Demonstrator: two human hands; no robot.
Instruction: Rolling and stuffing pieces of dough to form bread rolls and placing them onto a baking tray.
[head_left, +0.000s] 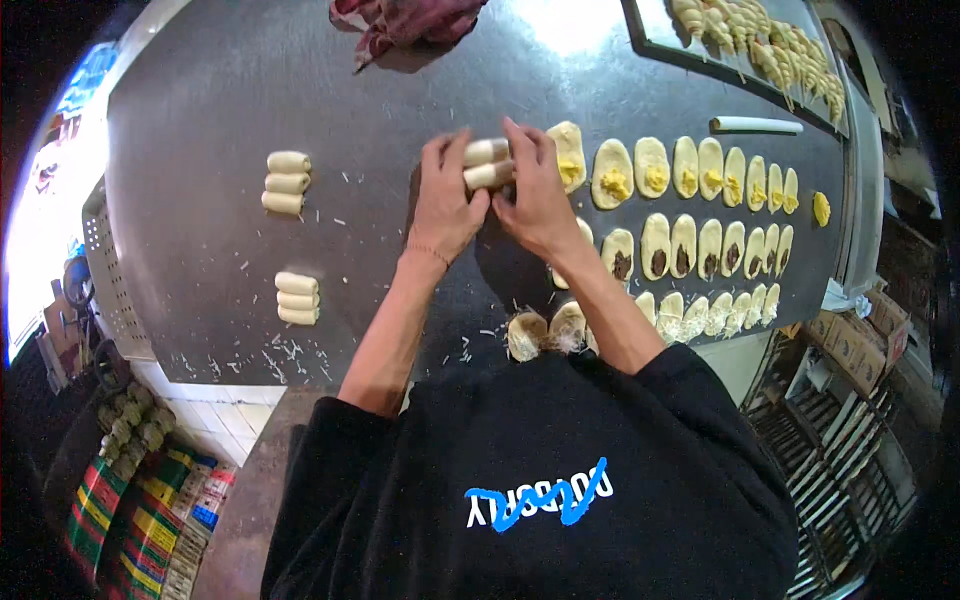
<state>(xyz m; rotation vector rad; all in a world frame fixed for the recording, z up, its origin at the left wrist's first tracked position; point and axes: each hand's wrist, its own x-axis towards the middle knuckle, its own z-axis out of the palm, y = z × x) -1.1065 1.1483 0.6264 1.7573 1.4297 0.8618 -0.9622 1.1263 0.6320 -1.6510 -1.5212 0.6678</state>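
Pale dough rolls lie in 2 groups of 3 on the left of the metal table. In the middle, the left hand and right hand curl around opposite ends of 2 other rolls, gripping them. Rightward, flat dough ovals with yellow, brown and white toppings form 3 rows.

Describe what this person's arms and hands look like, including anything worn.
The left hand and right hand are bare, without gloves. A thin, dark bracelet circles the left wrist; none shows on the right. Loose black sleeves leave both forearms uncovered.
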